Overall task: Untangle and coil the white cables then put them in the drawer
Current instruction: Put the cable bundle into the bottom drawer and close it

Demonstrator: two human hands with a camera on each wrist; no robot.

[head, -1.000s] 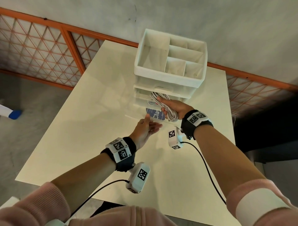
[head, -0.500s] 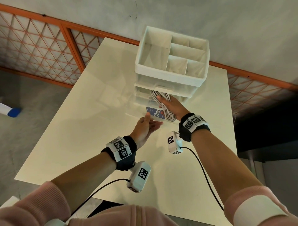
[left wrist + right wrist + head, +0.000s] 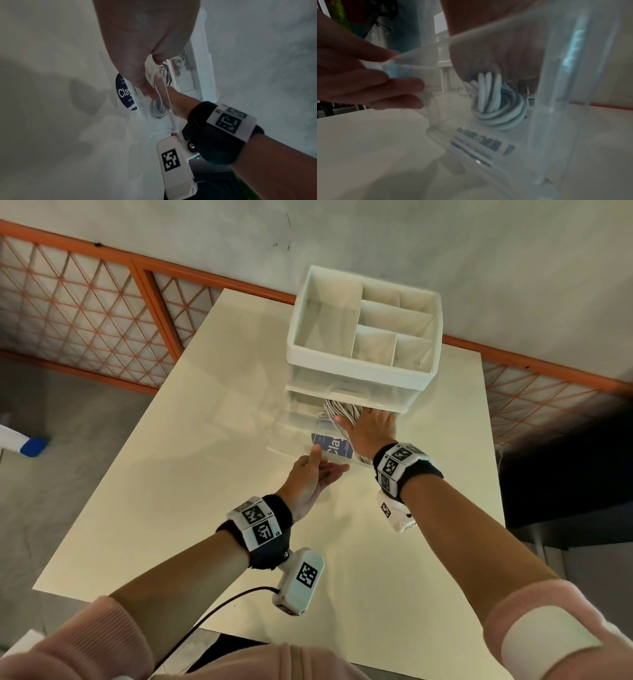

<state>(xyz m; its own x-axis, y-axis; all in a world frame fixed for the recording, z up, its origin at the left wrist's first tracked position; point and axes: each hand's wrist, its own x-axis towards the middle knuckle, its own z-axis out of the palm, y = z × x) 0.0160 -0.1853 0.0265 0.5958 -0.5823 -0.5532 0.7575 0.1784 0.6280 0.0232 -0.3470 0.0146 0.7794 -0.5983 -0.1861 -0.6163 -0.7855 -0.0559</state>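
Two hands work at the clear drawer (image 3: 301, 436) pulled out of the white organizer (image 3: 363, 364), which stands at the twelve o'clock end of the tabletop (image 3: 191, 474). Her right hand (image 3: 368, 433) reaches into the drawer, fingers (image 3: 496, 59) curled round the coiled white cables (image 3: 498, 108), whose lower loops touch the drawer floor. Just beside it, at seven o'clock, the left hand (image 3: 310, 477) pinches the drawer's front edge between thumb and fingers (image 3: 397, 83). Under the drawer's clear bottom shows a dark blue sticker (image 3: 330, 445).
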